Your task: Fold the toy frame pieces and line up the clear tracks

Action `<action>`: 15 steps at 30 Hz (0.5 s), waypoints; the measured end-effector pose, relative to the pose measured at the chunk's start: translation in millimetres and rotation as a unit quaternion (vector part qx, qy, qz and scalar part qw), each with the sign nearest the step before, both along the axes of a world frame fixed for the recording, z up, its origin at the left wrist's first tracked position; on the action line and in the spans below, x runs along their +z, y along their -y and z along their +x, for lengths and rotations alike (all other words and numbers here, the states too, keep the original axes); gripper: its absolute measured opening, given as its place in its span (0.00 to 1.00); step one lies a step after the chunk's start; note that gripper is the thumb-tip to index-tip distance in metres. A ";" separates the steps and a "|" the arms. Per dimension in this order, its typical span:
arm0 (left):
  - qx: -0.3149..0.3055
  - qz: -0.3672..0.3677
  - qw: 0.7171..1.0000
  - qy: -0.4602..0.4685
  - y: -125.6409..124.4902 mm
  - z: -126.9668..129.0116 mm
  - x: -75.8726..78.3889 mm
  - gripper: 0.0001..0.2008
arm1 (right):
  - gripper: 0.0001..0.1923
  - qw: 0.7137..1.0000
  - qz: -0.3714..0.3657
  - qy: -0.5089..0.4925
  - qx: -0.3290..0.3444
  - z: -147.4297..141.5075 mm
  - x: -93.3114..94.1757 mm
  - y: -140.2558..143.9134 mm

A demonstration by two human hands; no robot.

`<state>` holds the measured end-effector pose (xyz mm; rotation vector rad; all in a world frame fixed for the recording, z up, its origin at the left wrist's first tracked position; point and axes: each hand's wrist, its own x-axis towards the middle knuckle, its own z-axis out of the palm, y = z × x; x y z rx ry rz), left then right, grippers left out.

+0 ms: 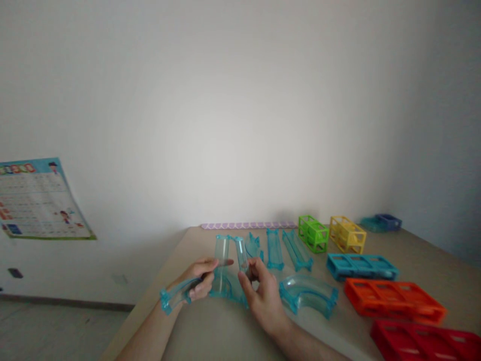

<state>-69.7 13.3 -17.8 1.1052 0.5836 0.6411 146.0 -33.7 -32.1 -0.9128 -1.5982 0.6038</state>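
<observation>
Wrapped round a curved clear-blue track piece (178, 296), my left hand (205, 278) also has its fingers at a straight clear-blue track piece (222, 248) that stands up in front of it. One fingertip shows past that piece's right side. My right hand (261, 296) pinches a narrower clear-blue track piece (241, 253) between thumb and fingers, tilted upward beside the straight one. The tops of these two pieces are close together; whether they touch I cannot tell. Under and behind the hands, another curved clear-blue piece (235, 288) is partly hidden.
Straight blue track pieces (275, 249) and a wide curved piece (310, 291) lie right of my hands. Green (313, 233), yellow (347, 234), teal (361, 266), orange (394, 300) and red (424, 341) frame blocks line the right side. A purple patterned strip (248, 225) runs along the wall.
</observation>
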 end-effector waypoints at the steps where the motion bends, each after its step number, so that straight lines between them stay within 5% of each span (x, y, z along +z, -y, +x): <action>1: -0.003 0.008 1.000 -0.023 2.2 5.5 1.8 0.22 | 0.07 1.000 -0.002 -0.002 -0.003 0.1 0.2 -0.2; 8: 0.005 0.094 0.971 -0.221 12.4 22.3 9.1 0.24 | 0.11 0.998 -0.022 0.040 -0.046 2.7 3.1 -2.4; 15: 0.087 0.201 0.936 -0.275 18.5 27.7 14.7 0.24 | 0.15 0.997 -0.051 0.052 0.022 0.0 0.6 0.7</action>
